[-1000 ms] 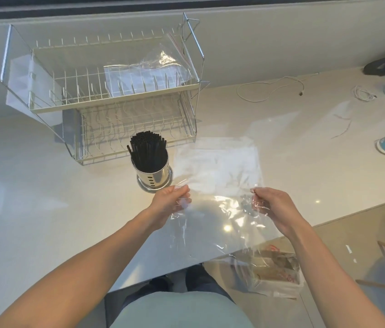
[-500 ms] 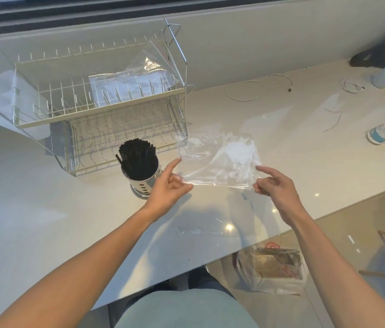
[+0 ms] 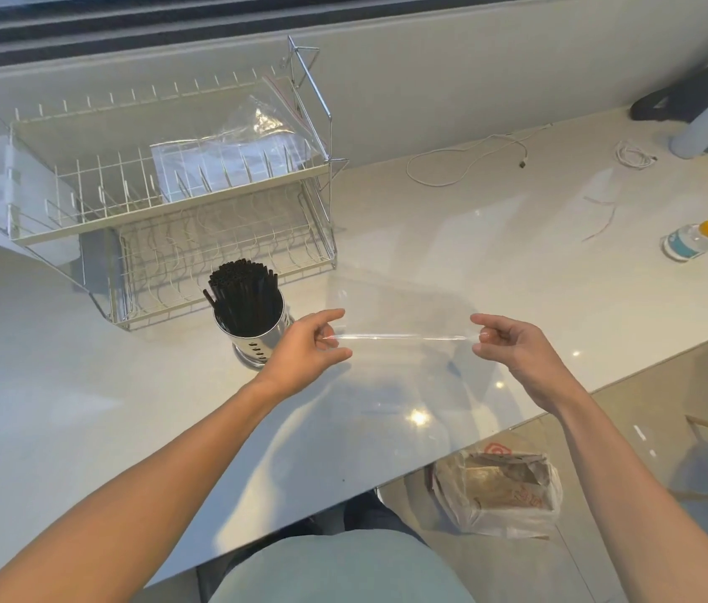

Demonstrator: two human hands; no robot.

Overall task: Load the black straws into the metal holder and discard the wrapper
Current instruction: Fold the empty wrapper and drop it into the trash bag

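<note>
Two hands stretch the clear plastic wrapper (image 3: 400, 315) taut above the countertop (image 3: 82, 385). Head view: black straws (image 3: 241, 293) already stand in the metal holder (image 3: 256, 337); only discarding is left. Best approach, I judge: fold or crumple the film small, then drop it in the floor bag (image 3: 496, 493). Left hand (image 3: 306, 348) and right hand (image 3: 513, 348) each pinch one wrapper edge between thumb and fingertips, remaining fingers loosely curled.

Both forearms are bare, with no sleeves, watch or rings in view. A pale grey-green top (image 3: 339, 567) fills the lower centre of the frame, and dark trousers (image 3: 369, 515) show just above it, below the worktop edge.
</note>
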